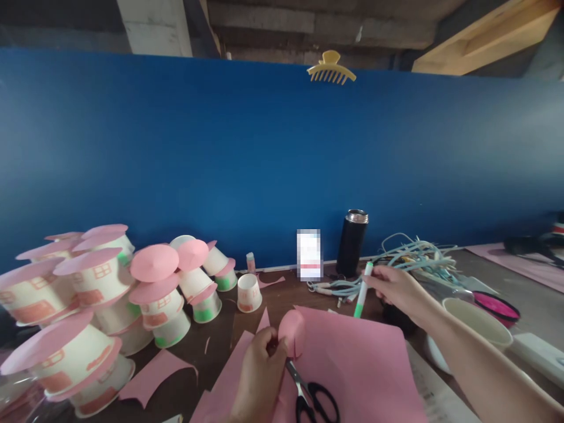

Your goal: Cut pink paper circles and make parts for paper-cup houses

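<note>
My left hand (263, 367) is closed on the edge of a small round pink paper piece (291, 329), which has a slit or overlap on its lower side. Farther right, my right hand (394, 286) pinches a white marker with green ends (363, 291), held nearly upright above the far edge of the pink paper sheets (359, 358). Black-handled scissors (311, 396) lie on those sheets just below my left hand. A single paper cup with drawn windows (249, 294) stands upright beyond my left hand.
Stacked cup houses with pink paper roofs (159, 264) crowd the left side. Pink offcuts (156, 376) lie before them. Behind stand a glue stick (251, 262), a blurred upright screen (309, 254) and a black flask (351, 244). Tangled cables (414, 254) and a cream bowl (478, 323) sit right.
</note>
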Demonstrator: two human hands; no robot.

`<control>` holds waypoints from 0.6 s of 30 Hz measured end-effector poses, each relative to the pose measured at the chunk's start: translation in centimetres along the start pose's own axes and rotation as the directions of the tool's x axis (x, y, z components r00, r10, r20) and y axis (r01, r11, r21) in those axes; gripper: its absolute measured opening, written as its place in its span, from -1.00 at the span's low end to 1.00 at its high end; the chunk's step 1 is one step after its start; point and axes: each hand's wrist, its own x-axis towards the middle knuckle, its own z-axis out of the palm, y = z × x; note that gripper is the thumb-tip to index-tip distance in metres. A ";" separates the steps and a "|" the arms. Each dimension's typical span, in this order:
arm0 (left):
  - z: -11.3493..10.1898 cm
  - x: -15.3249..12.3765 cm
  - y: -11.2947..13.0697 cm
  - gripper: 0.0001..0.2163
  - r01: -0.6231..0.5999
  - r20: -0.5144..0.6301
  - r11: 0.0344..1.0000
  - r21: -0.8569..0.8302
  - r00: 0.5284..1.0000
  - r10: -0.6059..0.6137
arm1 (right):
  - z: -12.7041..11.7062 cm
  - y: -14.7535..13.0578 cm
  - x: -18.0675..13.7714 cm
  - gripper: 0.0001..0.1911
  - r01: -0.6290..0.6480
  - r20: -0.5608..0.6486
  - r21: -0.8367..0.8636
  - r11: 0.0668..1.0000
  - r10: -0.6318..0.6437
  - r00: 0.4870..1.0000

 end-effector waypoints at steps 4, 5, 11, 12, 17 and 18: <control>-0.3 -0.2 0.1 -0.80 -0.020 0.006 1.000 0.022 1.000 0.019 | -0.6 -0.7 -0.5 -0.66 0.028 -0.047 0.252 0.967 -0.017 0.999; -0.3 -0.2 0.1 -0.80 -0.023 0.006 0.999 0.028 1.000 0.023 | -0.7 -0.9 -0.6 -0.64 0.033 -0.059 0.284 0.958 -0.017 0.998; -0.3 -0.1 0.2 -0.83 -0.026 -0.005 0.998 0.065 1.000 0.027 | -0.4 -1.0 -0.7 -0.61 0.043 -0.120 0.219 0.975 -0.017 0.993; -0.2 -0.2 0.2 -0.82 -0.032 -0.008 0.997 0.068 0.999 0.032 | -0.3 -0.8 -0.7 -0.64 0.044 -0.121 0.169 0.985 -0.024 0.992; 0.1 -0.4 0.1 -0.80 -0.049 -0.014 0.993 0.104 0.999 0.051 | 0.2 -0.1 -0.5 -0.78 0.042 -0.109 -0.169 0.985 -0.061 0.992; 0.2 -0.5 0.1 -0.81 -0.048 -0.013 0.992 0.118 0.999 0.050 | 0.4 0.0 -0.5 -0.77 0.028 -0.123 -0.236 0.971 -0.058 0.991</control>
